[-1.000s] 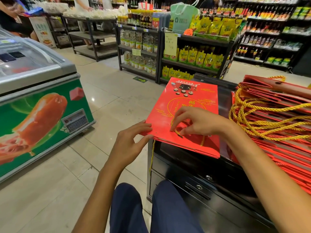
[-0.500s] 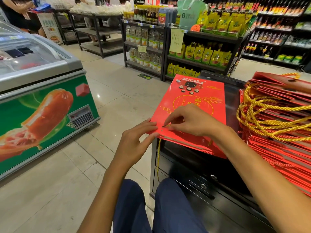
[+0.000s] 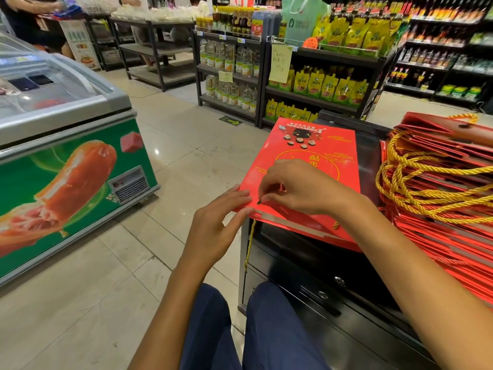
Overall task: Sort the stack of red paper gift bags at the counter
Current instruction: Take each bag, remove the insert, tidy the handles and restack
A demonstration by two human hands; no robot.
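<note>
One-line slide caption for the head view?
Left hand steadies flat red paper gift bag; right hand pinches its cord end.

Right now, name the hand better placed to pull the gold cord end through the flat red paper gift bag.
Right. The right hand already pinches the dark-tipped gold cord end on the flat red paper gift bag; the left hand only steadies its near corner.

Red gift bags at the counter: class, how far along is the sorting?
Done: a few flat bags lie in a small pile. In hand: the right hand pinches a cord end at the top bag's near edge while the left hand steadies its corner. Left: the large heap with tangled gold cords.
</note>
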